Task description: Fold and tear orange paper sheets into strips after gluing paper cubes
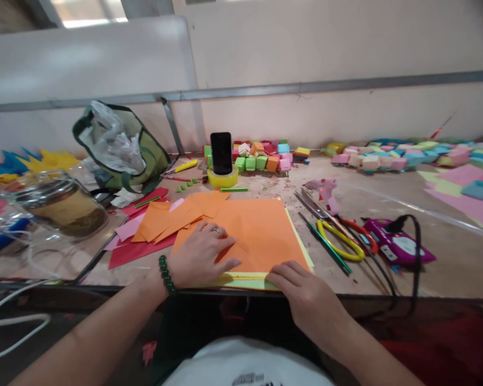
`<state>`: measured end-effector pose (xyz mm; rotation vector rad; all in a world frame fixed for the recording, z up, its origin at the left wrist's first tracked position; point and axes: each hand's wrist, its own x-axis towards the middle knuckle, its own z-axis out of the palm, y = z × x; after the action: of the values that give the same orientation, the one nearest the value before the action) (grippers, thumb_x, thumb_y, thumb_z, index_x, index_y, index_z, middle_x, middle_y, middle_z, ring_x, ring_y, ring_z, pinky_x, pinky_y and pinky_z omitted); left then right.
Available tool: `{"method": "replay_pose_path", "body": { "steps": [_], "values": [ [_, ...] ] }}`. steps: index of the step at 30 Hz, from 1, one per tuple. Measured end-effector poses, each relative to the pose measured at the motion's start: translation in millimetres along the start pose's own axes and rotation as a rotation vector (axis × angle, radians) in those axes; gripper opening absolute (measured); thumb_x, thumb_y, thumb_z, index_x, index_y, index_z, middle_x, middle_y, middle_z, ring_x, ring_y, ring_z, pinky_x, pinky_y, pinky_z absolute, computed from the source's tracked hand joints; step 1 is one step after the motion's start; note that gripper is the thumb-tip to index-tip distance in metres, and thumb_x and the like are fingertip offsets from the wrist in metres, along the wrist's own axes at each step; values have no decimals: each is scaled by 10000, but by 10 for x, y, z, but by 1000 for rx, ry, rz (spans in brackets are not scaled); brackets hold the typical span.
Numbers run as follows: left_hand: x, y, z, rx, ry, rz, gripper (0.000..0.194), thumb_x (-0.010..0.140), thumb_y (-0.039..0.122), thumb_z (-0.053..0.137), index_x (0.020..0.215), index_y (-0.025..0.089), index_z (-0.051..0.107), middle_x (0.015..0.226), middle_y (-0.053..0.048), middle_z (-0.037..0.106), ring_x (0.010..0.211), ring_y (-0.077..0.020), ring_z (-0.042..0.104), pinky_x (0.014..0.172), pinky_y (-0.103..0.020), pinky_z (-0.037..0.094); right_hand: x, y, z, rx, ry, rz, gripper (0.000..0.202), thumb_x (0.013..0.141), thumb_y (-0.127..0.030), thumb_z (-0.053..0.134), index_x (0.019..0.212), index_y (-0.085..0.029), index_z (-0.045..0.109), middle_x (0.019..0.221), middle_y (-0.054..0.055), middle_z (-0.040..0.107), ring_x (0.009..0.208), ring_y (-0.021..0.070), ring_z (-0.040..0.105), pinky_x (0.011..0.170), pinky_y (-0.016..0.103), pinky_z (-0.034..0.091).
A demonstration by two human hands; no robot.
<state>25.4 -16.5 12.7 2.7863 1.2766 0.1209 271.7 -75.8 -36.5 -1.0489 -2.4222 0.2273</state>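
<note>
A large orange paper sheet [261, 230] lies at the table's front edge, with yellow and pale green paper [245, 280] showing along its near and right sides. My left hand [205, 249], with a ring and a green bead bracelet, lies flat on the sheet's left part, fingers apart. At the near right corner, my right hand [301, 287] has its fingers close together over the paper's edge; its thumb is hidden. Left of the sheet, smaller orange pieces [169, 220] overlap pink and red paper [140, 252].
Scissors [340, 241], a green pen [326, 244], a pink glue gun [324, 193] and a purple power strip [398, 246] lie right. Behind stand a phone [221, 153] on a tape roll [223, 178] and folded paper blocks [261, 161]. Left are a jar [64, 209] and a bag [148, 145].
</note>
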Motion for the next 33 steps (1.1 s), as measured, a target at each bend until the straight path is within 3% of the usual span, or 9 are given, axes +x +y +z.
{"method": "replay_pose_path", "body": {
  "steps": [4, 9, 14, 16, 18, 20, 25, 29, 33],
  "values": [
    [47, -6, 21, 45, 22, 0, 369, 917, 475, 419, 1001, 208, 660, 996, -99, 632, 997, -268, 522, 904, -434, 362, -10, -8, -52, 43, -13, 54, 355, 889, 1, 331, 927, -138, 655, 847, 89, 622, 798, 202, 517, 686, 315, 476],
    [-46, -170, 103, 40, 20, -32, 332, 948, 366, 383, 1156, 237, 608, 1238, -71, 608, 1096, -257, 518, 963, -443, 352, -21, 0, -38, 84, -15, 77, 352, 898, -17, 342, 958, -151, 662, 871, 86, 626, 826, 206, 519, 703, 318, 470],
    [-15, -127, 61, 164, 60, -193, 376, 956, 345, 342, 1073, 155, 644, 1251, -134, 610, 1190, -309, 486, 1020, -520, 295, -24, -6, -12, 99, -10, 117, 348, 880, -4, 354, 903, -163, 664, 851, 71, 627, 811, 203, 522, 679, 310, 456],
    [45, 25, 80, 151, 74, -153, 422, 961, 392, 326, 1216, 169, 576, 1348, -140, 542, 1262, -310, 438, 1053, -549, 246, -20, -13, -8, 83, -11, 132, 333, 874, -9, 374, 879, -168, 666, 830, 67, 622, 801, 204, 524, 668, 307, 450],
    [92, 167, 141, 47, -22, 35, 549, 938, 532, 327, 1393, 235, 404, 1458, -116, 430, 1330, -290, 378, 1076, -557, 222, -22, -14, -6, 72, -14, 138, 321, 875, -19, 389, 880, -174, 671, 823, 64, 621, 797, 204, 528, 664, 303, 448],
    [109, 216, 218, -12, -92, 105, 669, 902, 634, 305, 1459, 264, 282, 1518, -120, 327, 1370, -292, 325, 1086, -575, 200, -31, -8, -3, 79, -9, 135, 322, 875, -23, 394, 893, -180, 674, 828, 64, 625, 802, 200, 535, 668, 295, 451],
    [101, -71, 287, 36, -90, -95, 644, 933, 590, 251, 1471, 236, 262, 1524, -147, 300, 1382, -305, 310, 1081, -609, 186, -43, 6, 18, 98, 30, 138, 358, 855, 3, 379, 905, -191, 676, 845, 59, 642, 824, 185, 551, 701, 276, 456],
    [158, -127, 194, 181, 22, -219, 527, 939, 481, 370, 1347, 158, 453, 1454, -198, 406, 1346, -345, 358, 1062, -615, 214, -7, -16, 5, 84, 27, 171, 352, 840, -1, 384, 851, -199, 675, 823, 53, 641, 804, 186, 563, 680, 281, 457],
    [263, 104, 125, 176, 21, 113, 284, 920, 269, 470, 1192, 228, 538, 1302, -111, 570, 1176, -265, 533, 999, -480, 368, 21, -28, 1, 99, 77, 221, 362, 776, 18, 408, 879, -214, 666, 844, 46, 645, 801, 195, 583, 680, 303, 473]
  ]
}}
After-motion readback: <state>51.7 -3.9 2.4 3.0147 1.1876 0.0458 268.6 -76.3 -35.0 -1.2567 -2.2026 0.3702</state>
